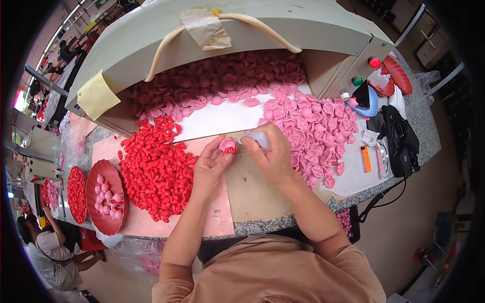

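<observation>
1. This is a workshop or small factory floor.
2. Red pieces [159, 177] and pink petal-like pieces [313, 134] lie in bulk heaps on a speckled worktop [262, 225].
3. A big grey housing [283, 28] bears a red button [374, 62] and a green button [357, 81].
4. At left, a seated co-worker [48, 260] reaches toward similarly coloured pieces [50, 194].
5. Beyond, small figures [68, 52] appear among further workstations.

Plain lt. brown tee [262, 278], loose fit w/ soft folds across the front, short L sleeve [172, 292] & R sleeve [356, 270] in same colour, forearms [188, 224], L hand [209, 164] & R hand [275, 156] bare.
</observation>
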Demonstrator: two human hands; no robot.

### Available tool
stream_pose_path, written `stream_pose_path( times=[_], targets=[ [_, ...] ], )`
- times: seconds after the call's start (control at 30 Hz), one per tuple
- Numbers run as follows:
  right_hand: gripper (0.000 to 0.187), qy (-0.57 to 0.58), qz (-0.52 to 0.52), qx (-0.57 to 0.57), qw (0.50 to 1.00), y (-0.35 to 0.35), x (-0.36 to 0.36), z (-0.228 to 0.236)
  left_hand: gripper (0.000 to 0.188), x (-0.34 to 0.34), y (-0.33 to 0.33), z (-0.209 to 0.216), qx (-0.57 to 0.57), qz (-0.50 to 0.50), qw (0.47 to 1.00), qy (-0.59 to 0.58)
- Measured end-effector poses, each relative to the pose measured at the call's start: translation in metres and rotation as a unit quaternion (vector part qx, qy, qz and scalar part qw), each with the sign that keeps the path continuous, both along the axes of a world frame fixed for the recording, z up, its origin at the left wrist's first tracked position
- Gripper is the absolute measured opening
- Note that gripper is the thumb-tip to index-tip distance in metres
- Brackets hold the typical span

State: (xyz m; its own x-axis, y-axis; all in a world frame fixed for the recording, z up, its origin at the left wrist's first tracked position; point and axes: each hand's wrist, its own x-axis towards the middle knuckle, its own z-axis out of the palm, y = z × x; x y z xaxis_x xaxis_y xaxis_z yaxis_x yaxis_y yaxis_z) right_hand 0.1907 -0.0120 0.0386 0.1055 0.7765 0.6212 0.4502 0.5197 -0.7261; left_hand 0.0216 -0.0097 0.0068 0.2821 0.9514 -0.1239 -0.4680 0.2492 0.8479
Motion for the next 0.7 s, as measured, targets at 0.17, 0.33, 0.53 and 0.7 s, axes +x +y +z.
stream_pose_path(
  times=[0.17, 0.33, 0.53, 0.7],
  targets=[
    [0.017, 0.007, -0.002, -0.003, 1.000, -0.0001, 0.0001, -0.0006, 0.051, 0.0002, 0.0004, -0.0037, 0.062, 0.020, 0.997, 0.048],
    [0.017, 0.014, 0.000, -0.001, 1.000, 0.0000, -0.0001, -0.0010, 0.048, 0.0014, 0.0000, -0.0017, 0.039, 0.027, 0.998, 0.049],
    [0.019, 0.006, -0.005, 0.002, 1.000, -0.0001, -0.0005, -0.0002, 0.048, 0.0006, 0.0009, -0.0021, 0.052, 0.032, 0.997, 0.043],
    [0.019, 0.003, -0.006, 0.003, 1.000, 0.0000, -0.0002, 0.0006, 0.047, 0.0008, 0.0010, -0.0031, 0.054, 0.032, 0.997, 0.043]
  ],
)
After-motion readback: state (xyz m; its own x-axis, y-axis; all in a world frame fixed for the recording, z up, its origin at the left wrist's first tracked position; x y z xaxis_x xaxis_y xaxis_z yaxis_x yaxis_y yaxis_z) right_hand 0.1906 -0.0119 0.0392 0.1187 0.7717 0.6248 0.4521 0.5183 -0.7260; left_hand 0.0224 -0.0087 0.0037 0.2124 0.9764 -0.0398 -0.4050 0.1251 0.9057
